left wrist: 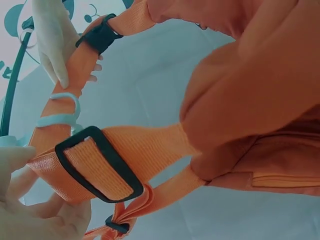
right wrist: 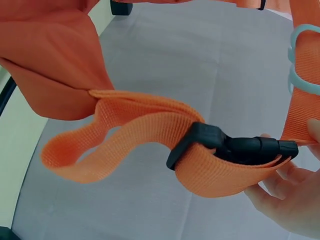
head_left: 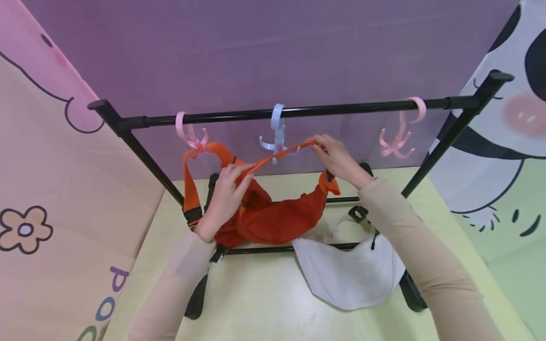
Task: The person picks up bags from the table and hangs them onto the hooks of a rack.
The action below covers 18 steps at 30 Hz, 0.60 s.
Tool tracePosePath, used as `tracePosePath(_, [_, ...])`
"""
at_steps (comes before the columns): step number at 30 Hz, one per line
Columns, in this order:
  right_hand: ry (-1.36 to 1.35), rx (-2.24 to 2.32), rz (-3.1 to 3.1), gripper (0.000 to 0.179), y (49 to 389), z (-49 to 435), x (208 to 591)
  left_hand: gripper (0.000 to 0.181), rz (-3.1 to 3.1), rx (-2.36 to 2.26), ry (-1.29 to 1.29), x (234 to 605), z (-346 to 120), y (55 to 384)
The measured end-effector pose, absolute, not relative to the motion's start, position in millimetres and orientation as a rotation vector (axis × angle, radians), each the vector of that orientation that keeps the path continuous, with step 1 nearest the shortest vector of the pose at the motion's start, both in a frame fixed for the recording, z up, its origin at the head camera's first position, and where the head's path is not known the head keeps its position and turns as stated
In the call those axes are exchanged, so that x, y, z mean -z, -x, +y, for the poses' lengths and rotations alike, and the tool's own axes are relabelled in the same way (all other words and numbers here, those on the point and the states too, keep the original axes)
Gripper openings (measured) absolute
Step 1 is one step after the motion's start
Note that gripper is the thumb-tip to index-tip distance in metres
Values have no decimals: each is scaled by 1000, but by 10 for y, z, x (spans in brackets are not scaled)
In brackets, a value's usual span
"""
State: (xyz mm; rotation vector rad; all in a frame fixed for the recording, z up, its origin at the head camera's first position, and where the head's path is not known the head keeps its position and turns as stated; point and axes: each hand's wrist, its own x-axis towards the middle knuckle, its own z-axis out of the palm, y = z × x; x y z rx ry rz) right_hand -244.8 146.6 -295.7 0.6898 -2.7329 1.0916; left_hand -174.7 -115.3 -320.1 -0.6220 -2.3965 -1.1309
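Note:
A red-orange waist bag (head_left: 281, 220) hangs in front of the rack, its orange strap (head_left: 294, 150) stretched between both hands. My left hand (head_left: 225, 196) pinches the strap beside a black slider (left wrist: 100, 165). To the right, my right hand (head_left: 334, 156) grips the strap near a black buckle (right wrist: 260, 150). Between the hands, the strap runs across the lower prongs of a light blue hook (head_left: 278, 125). Another loop of strap (head_left: 191, 180) rises at the left and overlaps the prongs of a pink hook (head_left: 192, 135).
The black rack (head_left: 239, 115) stands on a pale table (head_left: 251, 293). A second pink hook (head_left: 398, 137) hangs from its bar at the right. Below, a white bag (head_left: 354, 274) lies across the rack's lower front bar. Printed cloth panels surround the table.

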Motion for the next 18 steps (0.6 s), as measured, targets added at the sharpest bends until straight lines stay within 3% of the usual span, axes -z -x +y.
tracePosePath(18, [-579, -1167, -2757, 32, 2535, 1399, 3077, 28, -2242, 1205, 558, 3314, -1079, 1894])
